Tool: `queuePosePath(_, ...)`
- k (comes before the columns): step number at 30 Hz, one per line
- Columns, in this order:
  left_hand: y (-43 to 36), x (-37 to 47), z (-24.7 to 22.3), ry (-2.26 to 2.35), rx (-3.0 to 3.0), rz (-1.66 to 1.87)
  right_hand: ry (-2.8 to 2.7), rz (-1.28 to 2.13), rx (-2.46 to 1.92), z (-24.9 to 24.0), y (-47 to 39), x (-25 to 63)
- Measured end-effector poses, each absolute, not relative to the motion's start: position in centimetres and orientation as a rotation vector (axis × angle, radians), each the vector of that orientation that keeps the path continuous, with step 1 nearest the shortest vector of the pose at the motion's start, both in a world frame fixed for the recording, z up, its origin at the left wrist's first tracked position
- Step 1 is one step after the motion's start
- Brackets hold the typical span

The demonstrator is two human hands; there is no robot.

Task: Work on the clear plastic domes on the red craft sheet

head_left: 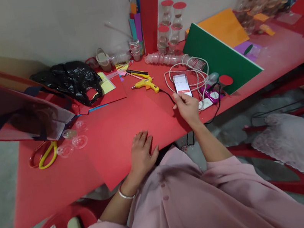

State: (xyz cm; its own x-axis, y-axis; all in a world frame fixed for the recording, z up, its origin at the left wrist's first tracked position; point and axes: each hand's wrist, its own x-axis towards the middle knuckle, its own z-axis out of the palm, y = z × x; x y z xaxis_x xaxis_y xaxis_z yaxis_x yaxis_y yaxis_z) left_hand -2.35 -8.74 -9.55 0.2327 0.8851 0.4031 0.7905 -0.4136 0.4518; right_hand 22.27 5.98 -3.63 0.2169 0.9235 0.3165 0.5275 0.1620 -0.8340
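My left hand (143,148) lies palm down with fingers stretched on a sheet of red card (122,126) at the table's front edge. A pale bangle circles that wrist. Fingers curled, my right hand (187,108) is closed at the lower end of a phone (182,84) with a lit screen. The hand covers the phone's bottom edge, and its fingertips are mostly hidden. A yellow glue gun (147,85) rests left of the phone, its black cord running toward my right hand. White cable (201,67) loops around the phone, near a purple and white power strip (209,96).
A green board (218,60) leans at the right. Further left are a black plastic bag (73,80), yellow-handled scissors (48,154) and clear plastic lids (79,141). Stacked clear cups (170,58) lie at the back. Red chairs stand on both sides, one with a cushion (303,145).
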Motion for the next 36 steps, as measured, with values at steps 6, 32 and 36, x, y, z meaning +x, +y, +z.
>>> queuePosePath(6,-9.2,-2.3,-9.0,1.553,2.342,0.839,-2.394,0.321,-1.371,-5.0,2.2,18.5)
queuePosePath(32,-3.0,-18.9,-5.8,1.998,2.209,0.498,-2.495,0.186,-1.447,-9.0,0.0,17.8)
queuePosePath(36,-0.8,-20.2,-6.6,1.976,2.216,0.414,-2.500,0.152,-1.455,-9.1,0.0,17.8)
